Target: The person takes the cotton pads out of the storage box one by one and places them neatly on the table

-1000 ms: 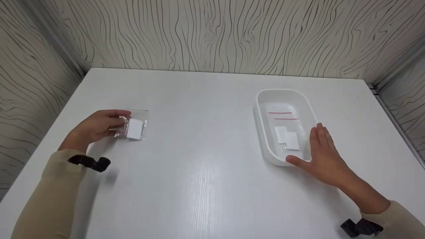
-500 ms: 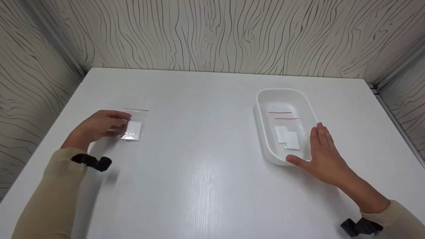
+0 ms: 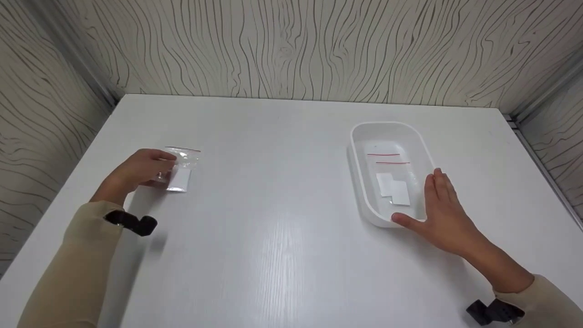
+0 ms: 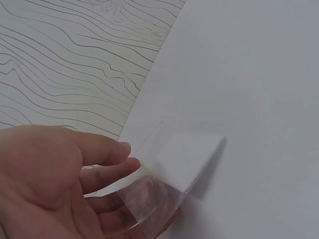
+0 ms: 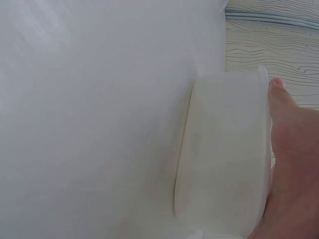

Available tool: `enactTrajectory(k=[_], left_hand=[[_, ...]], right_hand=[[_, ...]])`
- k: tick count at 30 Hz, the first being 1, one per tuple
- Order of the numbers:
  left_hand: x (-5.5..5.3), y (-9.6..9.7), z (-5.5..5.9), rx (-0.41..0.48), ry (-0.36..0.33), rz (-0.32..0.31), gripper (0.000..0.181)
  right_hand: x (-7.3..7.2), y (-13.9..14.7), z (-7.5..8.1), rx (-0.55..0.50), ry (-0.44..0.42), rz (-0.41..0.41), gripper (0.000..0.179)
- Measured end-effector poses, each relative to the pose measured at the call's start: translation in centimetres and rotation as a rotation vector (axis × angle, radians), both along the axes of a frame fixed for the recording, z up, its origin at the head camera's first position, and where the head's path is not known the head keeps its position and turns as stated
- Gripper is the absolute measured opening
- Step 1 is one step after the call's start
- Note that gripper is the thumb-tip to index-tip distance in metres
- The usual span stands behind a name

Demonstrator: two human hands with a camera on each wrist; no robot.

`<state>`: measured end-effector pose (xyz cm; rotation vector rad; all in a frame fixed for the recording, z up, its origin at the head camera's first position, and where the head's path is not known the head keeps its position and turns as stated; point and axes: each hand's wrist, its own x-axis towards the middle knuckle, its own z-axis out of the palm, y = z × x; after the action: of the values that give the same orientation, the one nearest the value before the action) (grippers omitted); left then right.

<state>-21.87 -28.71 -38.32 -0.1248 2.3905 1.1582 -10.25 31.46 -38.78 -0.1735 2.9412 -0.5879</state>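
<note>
At the left of the head view my left hand (image 3: 140, 169) pinches a small clear zip bag (image 3: 188, 157) between thumb and fingers. A red line runs along the bag's top edge, and a white rectangle (image 3: 179, 179) shows inside. The left wrist view has the thumb and fingertips on one side of the clear bag (image 4: 144, 199), over the white table. My right hand (image 3: 448, 214) rests against the near right corner of a white plastic tub (image 3: 360, 182), its fingers straight along the side and thumb on the rim. The tub's wall (image 5: 224, 149) fills much of the right wrist view.
Inside the tub lie two overlapping clear bags with red lines (image 3: 393, 162) and white rectangles (image 3: 401, 193). The white table (image 3: 273, 205) stretches between my hands. Behind it stands a wall (image 3: 282, 50) with a wood-grain pattern.
The bag in my left hand has turned, spread flatter and shifted slightly left; its red line shows now. My left arm has moved slightly right. The right hand and tub have stayed put.
</note>
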Motion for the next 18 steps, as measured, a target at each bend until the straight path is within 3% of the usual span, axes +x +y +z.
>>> enactTrajectory(k=[8,18], left_hand=[[0.34,0.36,0.55,-0.026,0.004,0.005,0.056],[0.52,0.04,0.94,-0.064,0.004,-0.031,0.058]], right_hand=[[0.02,0.03,-0.05,0.007,0.009,0.001,0.127],[-0.08,-0.01,-0.18,0.007,0.009,-0.001,0.128]])
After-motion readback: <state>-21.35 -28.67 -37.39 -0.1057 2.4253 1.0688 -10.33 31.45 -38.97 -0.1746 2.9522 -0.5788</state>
